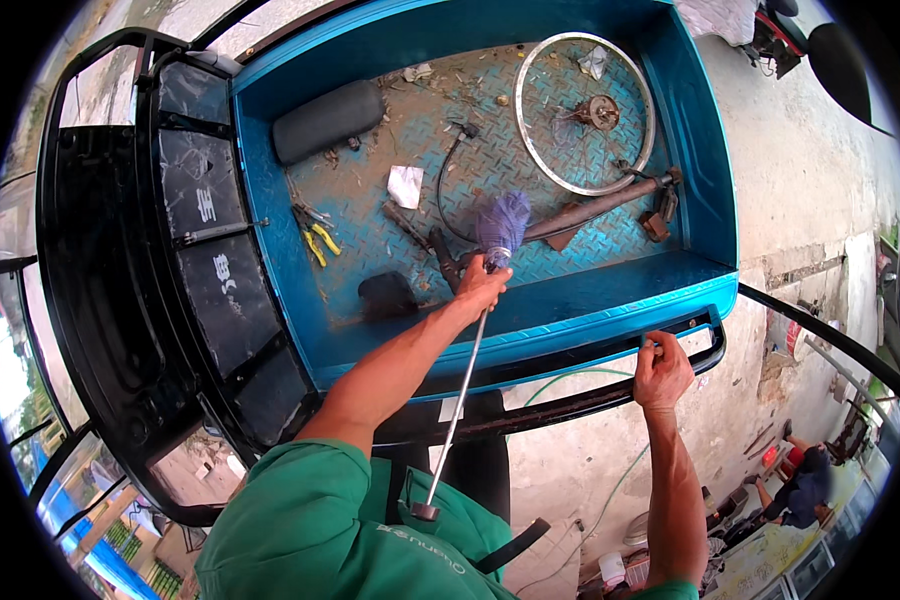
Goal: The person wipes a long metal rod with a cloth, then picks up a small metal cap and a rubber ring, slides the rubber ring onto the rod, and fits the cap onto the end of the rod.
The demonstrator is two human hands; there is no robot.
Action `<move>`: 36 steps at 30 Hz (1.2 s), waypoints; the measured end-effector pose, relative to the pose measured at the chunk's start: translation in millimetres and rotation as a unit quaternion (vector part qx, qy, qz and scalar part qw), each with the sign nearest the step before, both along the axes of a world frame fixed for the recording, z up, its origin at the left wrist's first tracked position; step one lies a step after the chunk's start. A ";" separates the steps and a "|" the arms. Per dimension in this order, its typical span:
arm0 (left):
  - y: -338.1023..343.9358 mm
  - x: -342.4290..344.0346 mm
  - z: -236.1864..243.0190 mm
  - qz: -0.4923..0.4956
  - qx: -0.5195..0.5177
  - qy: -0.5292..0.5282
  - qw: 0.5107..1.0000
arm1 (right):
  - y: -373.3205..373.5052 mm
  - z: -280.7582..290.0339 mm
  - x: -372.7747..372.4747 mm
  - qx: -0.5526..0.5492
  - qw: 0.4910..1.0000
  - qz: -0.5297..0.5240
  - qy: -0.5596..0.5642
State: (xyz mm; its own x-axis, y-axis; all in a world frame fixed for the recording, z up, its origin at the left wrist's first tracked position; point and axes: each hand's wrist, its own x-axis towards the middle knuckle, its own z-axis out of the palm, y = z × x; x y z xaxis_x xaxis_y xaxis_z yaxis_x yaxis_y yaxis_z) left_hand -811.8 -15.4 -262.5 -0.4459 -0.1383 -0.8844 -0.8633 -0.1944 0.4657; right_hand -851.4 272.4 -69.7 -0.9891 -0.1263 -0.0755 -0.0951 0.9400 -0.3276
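My left hand [483, 287] is closed round a thin metal rod [457, 405], just below a bundle of crumpled purple plastic [502, 225]. The rod slants down toward my green shirt and ends in a small dark brown head [425, 511]. Over the near rail of the blue cargo bed [570, 318], my right hand [662, 370] has its fingers curled and thumb pressed in; whatever they pinch is too small to make out. Beyond the purple bundle, a spokeless wheel rim [519, 105] lies in the bed around a rusty hub [600, 112].
Yellow-handled pliers [322, 243], a black padded seat [328, 122], white paper [405, 186], a black cable [442, 190] and a rusty tube [610, 205] lie on the dirty bed floor. A black seat frame [100, 290] borders the left. Another person [805, 487] is at lower right.
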 end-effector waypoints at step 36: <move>-156.9 22.8 -182.7 0.118 -0.194 -0.111 0.968 | 2.5 -10.4 3.0 -0.004 1.000 -0.015 -0.018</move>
